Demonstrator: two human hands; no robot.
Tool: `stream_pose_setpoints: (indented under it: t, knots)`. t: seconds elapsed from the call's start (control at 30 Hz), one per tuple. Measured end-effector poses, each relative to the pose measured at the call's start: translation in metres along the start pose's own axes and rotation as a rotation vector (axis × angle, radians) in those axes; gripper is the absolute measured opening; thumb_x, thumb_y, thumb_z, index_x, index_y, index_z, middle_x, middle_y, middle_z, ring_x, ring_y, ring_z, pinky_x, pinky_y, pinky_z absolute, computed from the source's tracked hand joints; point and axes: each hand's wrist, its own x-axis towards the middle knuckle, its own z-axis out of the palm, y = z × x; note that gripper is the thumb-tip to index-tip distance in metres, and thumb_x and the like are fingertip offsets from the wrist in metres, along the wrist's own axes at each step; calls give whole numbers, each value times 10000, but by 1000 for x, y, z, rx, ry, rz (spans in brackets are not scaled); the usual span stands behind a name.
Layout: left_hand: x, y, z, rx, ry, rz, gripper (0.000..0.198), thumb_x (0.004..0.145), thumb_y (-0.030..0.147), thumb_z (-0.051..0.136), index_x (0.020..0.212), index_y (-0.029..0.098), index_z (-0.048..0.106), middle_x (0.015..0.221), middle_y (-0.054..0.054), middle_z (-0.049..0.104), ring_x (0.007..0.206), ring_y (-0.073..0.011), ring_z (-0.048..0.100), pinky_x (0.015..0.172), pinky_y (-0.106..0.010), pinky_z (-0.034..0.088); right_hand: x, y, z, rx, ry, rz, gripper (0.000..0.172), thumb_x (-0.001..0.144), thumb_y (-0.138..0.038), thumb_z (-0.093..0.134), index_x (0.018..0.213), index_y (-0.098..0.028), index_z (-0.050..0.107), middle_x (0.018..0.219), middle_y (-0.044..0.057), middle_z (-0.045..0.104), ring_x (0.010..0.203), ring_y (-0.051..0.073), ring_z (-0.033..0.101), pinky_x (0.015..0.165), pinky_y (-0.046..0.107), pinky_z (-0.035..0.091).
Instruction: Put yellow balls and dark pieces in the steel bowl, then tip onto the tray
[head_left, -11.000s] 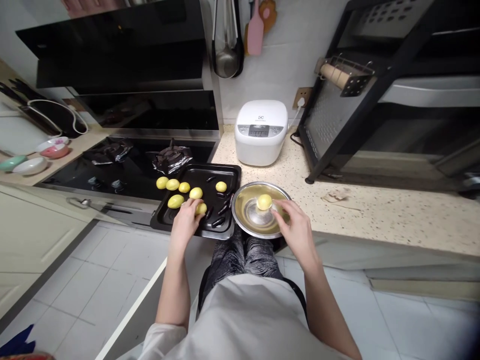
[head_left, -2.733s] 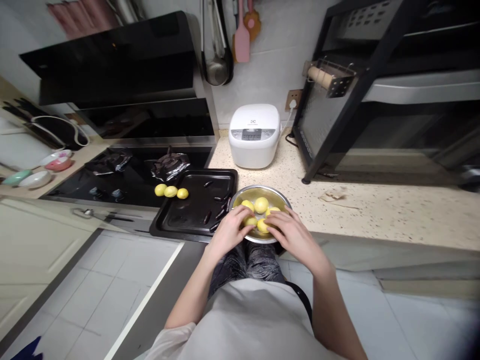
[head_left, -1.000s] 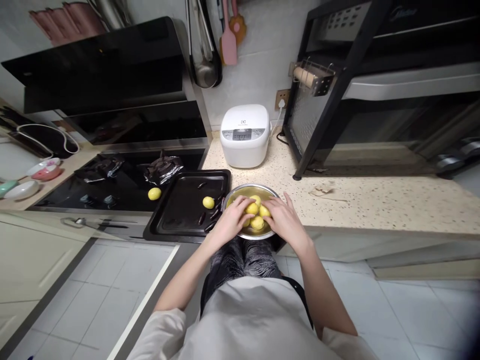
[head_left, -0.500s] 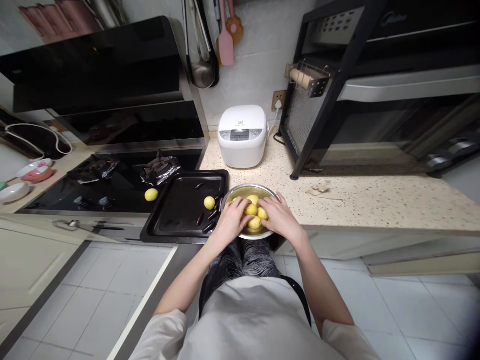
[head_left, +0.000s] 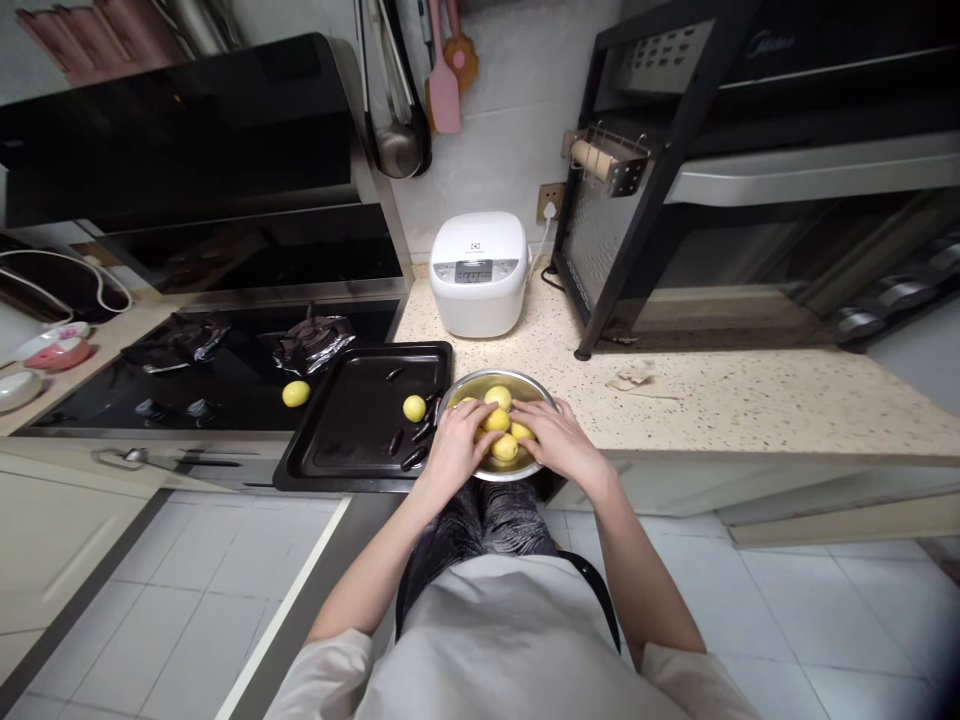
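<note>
A round steel bowl [head_left: 480,385] stands at the counter's front edge in front of me, holding several yellow lemons [head_left: 505,447]. My left hand [head_left: 459,438] lies over the bowl's left side, fingers apart and resting against the lemons. From the right, my right hand [head_left: 556,436] reaches over the rim with spread fingers touching the fruit. Both hands partly cover the lemons beneath them. Left of the bowl is a black baking tray [head_left: 352,410] with one lemon [head_left: 414,408] and several small, dark, elongated pieces [head_left: 413,458] whose kind I cannot make out.
Another lemon [head_left: 295,393] sits on the black gas cooktop [head_left: 240,395], left of the tray. Behind the bowl stands a white rice cooker [head_left: 478,275]. A black rack [head_left: 600,300] with an oven is to the right. A crumpled scrap [head_left: 630,380] lies on the speckled counter [head_left: 720,410].
Both hands stay over the bowl, with their fingers shifting slightly among the lemons. More of the lemon at the back shows. The whole view has moved a little.
</note>
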Motion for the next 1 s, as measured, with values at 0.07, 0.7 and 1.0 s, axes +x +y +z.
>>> stream_pose_setpoints:
  t: [0.07,0.7,1.0]
  knots:
    - [0,1,0,18,-5,-5,358,1023,312,610,1359,193,644,1280,-132,694,1210,-308,643,1067,-498,498,-1,-2,0,-13,-8,17,456,950,-128,554,1365,-268,681,1552,98,585,1372,301,567,1157,616,381]
    - [3,8,-9,109,-37,15,220,999,257,602,1214,210,591,1181,-108,640,1087,-300,630,979,-468,526,-6,-8,2,14,150,76,528,901,-100,559,1424,-170,564,1353,138,694,1273,284,614,1131,484,358]
    - [9,4,-3,69,-31,19,293,919,192,690,1203,242,637,1161,-84,603,1075,-280,637,972,-453,537,6,-13,2,-81,144,122,290,811,-78,617,1081,-182,612,1036,116,718,1071,320,638,1022,489,391]
